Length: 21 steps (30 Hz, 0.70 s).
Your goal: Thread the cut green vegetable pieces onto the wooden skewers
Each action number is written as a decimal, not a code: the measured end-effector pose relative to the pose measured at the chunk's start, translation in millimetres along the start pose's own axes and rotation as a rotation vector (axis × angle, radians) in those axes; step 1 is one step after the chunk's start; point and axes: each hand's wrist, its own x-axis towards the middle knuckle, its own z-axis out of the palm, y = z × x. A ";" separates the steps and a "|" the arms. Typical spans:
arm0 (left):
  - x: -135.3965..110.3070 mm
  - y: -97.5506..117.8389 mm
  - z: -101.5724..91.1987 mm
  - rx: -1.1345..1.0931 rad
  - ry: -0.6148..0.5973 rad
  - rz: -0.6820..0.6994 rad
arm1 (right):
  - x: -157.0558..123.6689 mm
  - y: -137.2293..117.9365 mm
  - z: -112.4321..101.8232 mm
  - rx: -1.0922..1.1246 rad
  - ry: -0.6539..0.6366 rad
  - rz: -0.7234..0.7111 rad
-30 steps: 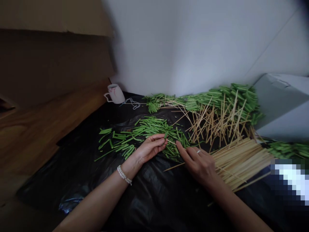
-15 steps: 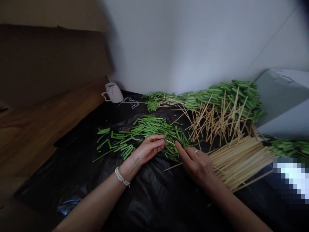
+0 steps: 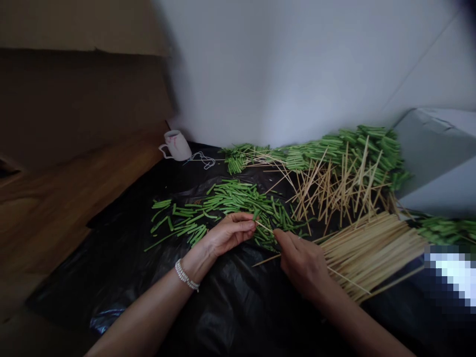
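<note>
Between the thumb and fingers of my left hand (image 3: 231, 234) is a short piece of green bean (image 3: 256, 215). My right hand (image 3: 303, 263) grips a thin wooden skewer (image 3: 265, 227), whose far end meets the bean at my left fingertips. Whether the point has gone through the bean is hidden by the fingers. Just beyond both hands lies a loose pile of cut green beans (image 3: 234, 194). A bundle of bare skewers (image 3: 375, 240) rests beside my right forearm.
Rows of beans on skewers (image 3: 334, 146) are stacked along the white wall, skewer ends pointing toward me. A white mug (image 3: 179, 148) and some tangled string (image 3: 205, 159) stand at the back left. Black plastic sheeting (image 3: 223, 302) covers the surface. A pale box (image 3: 435, 144) is at right.
My right hand has drawn slightly back toward me, its index finger more curled, and more of the skewer shows between the hands. My left hand keeps its pinch on the bean.
</note>
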 end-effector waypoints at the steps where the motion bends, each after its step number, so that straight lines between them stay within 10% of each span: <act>1: -0.5 0.1 0.7 -0.005 0.000 -0.011 | -0.1 -0.1 -0.2 -0.007 -0.002 -0.005; 10: -1.7 -4.0 5.5 -0.018 0.050 -0.043 | -1.1 4.1 -4.8 -0.051 0.060 -0.123; 21: -4.2 -3.9 10.0 0.013 0.046 -0.050 | 8.7 -2.0 -9.4 0.421 -0.155 0.238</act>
